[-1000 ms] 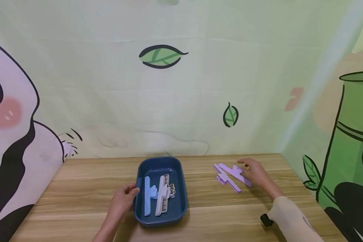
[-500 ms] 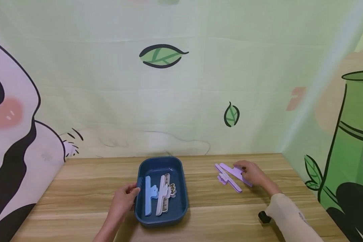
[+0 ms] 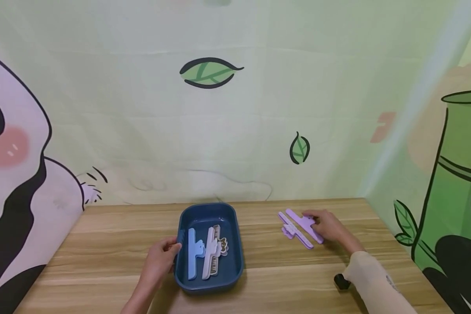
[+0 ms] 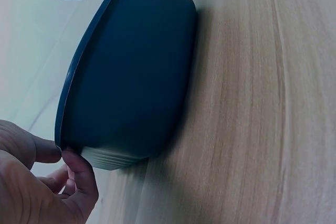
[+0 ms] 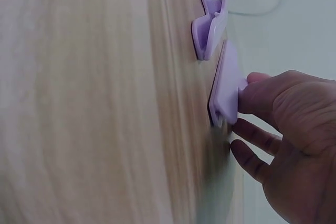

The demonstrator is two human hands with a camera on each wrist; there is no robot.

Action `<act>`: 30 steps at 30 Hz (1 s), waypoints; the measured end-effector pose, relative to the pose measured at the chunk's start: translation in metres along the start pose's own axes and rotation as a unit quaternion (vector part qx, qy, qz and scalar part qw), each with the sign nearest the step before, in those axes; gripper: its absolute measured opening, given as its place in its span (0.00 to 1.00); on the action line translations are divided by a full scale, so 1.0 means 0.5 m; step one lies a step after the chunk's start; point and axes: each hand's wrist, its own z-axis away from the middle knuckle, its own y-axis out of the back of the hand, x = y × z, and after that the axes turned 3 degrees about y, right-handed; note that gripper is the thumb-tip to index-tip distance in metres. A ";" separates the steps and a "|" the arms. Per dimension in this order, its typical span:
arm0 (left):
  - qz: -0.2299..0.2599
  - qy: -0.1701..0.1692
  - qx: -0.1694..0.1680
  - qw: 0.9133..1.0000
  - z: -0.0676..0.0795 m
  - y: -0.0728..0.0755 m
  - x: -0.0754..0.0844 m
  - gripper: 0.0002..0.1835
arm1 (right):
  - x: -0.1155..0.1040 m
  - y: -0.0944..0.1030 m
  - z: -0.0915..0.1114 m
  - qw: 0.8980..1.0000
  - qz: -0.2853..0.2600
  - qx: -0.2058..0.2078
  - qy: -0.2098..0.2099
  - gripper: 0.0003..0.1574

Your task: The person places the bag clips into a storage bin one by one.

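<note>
My left hand (image 3: 162, 257) grips the left rim of a dark blue plastic tray (image 3: 209, 288), thumb and finger pinching the edge in the left wrist view. In the tray lie a light blue bag clip (image 3: 191, 261), a whitish bag clip (image 3: 208, 261) and a striped clip (image 3: 214, 267) with a bear-like figure, partly under the whitish one. On the table at right, my right hand (image 3: 331, 226) pinches the handle of a plain purple bag clip (image 3: 296, 216). A second, patterned purple clip (image 3: 298, 234) lies just left of it; the wrist view shows both clips end-on.
The wood-grain table (image 3: 121, 244) ends against a pale green cloth backdrop (image 3: 141, 131) printed with leaves, a panda and bamboo. A small black object (image 3: 341, 281) is at the right sleeve's cuff (image 3: 359, 266). Bare wood lies between tray and purple clips.
My right hand has closed from a loose reach onto the plain purple clip, which has shifted slightly and now stands apart from the patterned one. My left hand and the tray stay put.
</note>
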 end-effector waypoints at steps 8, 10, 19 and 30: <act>-0.003 0.008 0.004 1.000 0.002 -0.001 0.001 0.21 | 0.001 -0.004 0.001 1.000 0.003 0.007 0.015 0.26; -0.004 0.011 0.003 1.000 0.002 0.000 0.001 0.22 | 0.004 -0.004 0.002 1.000 0.004 0.010 0.016 0.25; -0.001 0.005 0.003 1.000 0.000 -0.002 -0.002 0.21 | 0.012 -0.005 0.012 0.999 -0.020 0.032 0.024 0.22; 0.006 0.009 -0.004 1.000 -0.002 -0.001 -0.002 0.22 | -0.001 0.015 0.039 0.994 -0.086 0.064 -0.035 0.22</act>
